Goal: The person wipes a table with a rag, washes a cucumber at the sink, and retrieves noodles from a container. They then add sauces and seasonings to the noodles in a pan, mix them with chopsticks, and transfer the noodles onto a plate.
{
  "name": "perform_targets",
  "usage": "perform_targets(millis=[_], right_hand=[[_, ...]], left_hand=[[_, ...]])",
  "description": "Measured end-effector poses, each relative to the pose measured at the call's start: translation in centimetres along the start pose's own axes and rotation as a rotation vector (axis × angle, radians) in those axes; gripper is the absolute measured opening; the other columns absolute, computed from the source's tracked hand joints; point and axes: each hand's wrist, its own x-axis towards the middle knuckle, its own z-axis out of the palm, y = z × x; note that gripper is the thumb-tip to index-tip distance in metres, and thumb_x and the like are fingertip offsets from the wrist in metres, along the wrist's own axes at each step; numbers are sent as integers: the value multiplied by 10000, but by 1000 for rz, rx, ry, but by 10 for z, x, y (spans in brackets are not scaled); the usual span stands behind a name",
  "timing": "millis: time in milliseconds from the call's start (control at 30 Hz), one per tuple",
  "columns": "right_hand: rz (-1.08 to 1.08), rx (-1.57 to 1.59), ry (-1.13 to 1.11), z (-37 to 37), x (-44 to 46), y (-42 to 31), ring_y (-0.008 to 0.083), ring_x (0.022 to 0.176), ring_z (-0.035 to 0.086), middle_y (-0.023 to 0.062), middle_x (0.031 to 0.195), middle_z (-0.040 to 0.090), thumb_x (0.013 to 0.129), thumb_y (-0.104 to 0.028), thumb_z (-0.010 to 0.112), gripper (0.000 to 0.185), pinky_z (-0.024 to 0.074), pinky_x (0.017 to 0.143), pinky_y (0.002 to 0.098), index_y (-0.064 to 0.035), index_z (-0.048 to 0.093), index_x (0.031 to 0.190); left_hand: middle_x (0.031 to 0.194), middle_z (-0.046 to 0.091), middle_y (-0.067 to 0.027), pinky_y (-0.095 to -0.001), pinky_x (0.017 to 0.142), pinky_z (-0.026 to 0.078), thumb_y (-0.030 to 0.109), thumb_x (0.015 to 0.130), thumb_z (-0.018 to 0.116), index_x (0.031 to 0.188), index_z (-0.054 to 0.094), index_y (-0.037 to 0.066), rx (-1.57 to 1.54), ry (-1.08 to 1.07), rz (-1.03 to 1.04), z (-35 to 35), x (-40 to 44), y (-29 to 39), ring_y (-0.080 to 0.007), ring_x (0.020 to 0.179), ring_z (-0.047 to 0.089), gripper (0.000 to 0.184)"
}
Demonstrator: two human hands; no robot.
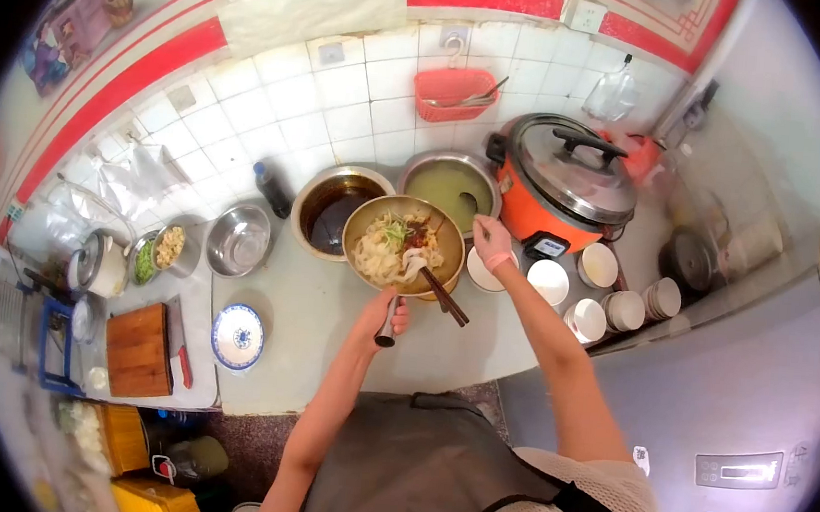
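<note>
My left hand (388, 318) is closed round the handle of a pan (353, 256), held above the counter. Wide pale noodles (376, 258), shredded greens and a dark brown sauce lie in it. A pair of dark chopsticks (447, 299) rests in the noodles and sticks out over the near right rim. My right hand (494, 241), with a pink band at the wrist, is closed at the near right edge of a metal pot (497, 203) of greenish broth. It grips a ladle (469, 202) whose dark bowl end shows in the broth; the handle is mostly hidden by my fingers.
A pot of dark sauce (341, 181) stands behind the pan, and a large orange cooker (553, 208) at the right. Stacked white bowls (625, 311) line the right side. Leftward are a steel bowl (240, 241), a blue-patterned plate (237, 337), a cutting board (139, 350) and a red-handled knife (186, 369).
</note>
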Motion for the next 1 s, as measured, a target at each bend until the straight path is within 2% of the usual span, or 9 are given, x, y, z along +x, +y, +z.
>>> perform_targets(millis=[67, 100, 167, 200, 400, 633, 700, 867, 1000], right_hand=[[215, 443, 361, 30, 6, 16, 147, 757, 603, 58, 764, 638, 867, -140, 623, 152, 475, 654, 280, 1, 615, 923], [216, 444, 358, 34, 6, 25, 147, 757, 603, 58, 764, 638, 867, -140, 623, 152, 475, 654, 280, 1, 615, 923], [598, 898, 356, 25, 13, 28, 146, 743, 610, 37, 780, 630, 869, -139, 628, 127, 480, 651, 262, -20, 625, 911], [551, 1275, 354, 33, 14, 53, 141, 695, 609, 35, 781, 629, 873, -141, 625, 103, 485, 628, 263, -44, 627, 907], [408, 954, 366, -39, 9, -5, 139, 692, 634, 31, 807, 644, 895, -147, 597, 143, 514, 654, 252, -30, 653, 956], [426, 1085, 198, -98, -27, -91, 113, 771, 605, 30, 862, 635, 898, -67, 592, 126, 493, 691, 251, 8, 653, 979], [-83, 637, 185, -95, -49, -98, 187, 797, 620, 74, 885, 644, 904, -49, 561, 182, 497, 739, 277, 8, 626, 1064], [-145, -73, 196, -111, -95, -84, 355, 825, 597, 162, 913, 615, 901, -113, 538, 264, 491, 769, 405, -50, 563, 1156], [167, 57, 115, -68, -155, -15, 376, 826, 591, 174, 912, 614, 919, -126, 523, 206, 490, 755, 412, -43, 587, 1095]], left_hand=[[635, 434, -18, -256, 402, 345, 284, 980, 385, 869, 424, 45, -7, 10, -1, -2, 1, -3, -104, 452, 386, 266], [638, 437, -20, -257, 402, 346, 286, 981, 381, 867, 423, 45, -11, 21, -2, -4, 0, -5, -106, 452, 388, 270], [637, 437, -20, -260, 402, 348, 288, 980, 380, 867, 424, 45, 6, 33, -1, -3, -1, -4, -107, 453, 390, 272], [637, 438, -20, -262, 402, 349, 291, 979, 380, 867, 425, 46, 23, 44, -3, -3, -2, -5, -108, 454, 393, 273], [629, 432, -15, -265, 408, 358, 285, 975, 392, 866, 428, 50, 56, 21, -20, -7, 10, -8, -108, 459, 395, 261], [648, 419, -1, -234, 397, 335, 302, 973, 411, 872, 428, 52, 105, -9, -37, 6, 20, -6, -84, 451, 382, 270], [642, 413, 2, -233, 385, 326, 301, 975, 410, 876, 430, 53, 102, -39, -34, 12, 17, -5, -81, 443, 375, 268], [632, 410, 0, -237, 381, 325, 307, 989, 400, 868, 429, 60, 50, -139, -83, 7, 0, -14, -85, 442, 373, 276], [634, 412, -1, -233, 363, 310, 305, 993, 388, 865, 436, 62, 36, -125, -126, -4, -16, -22, -81, 429, 362, 279]])
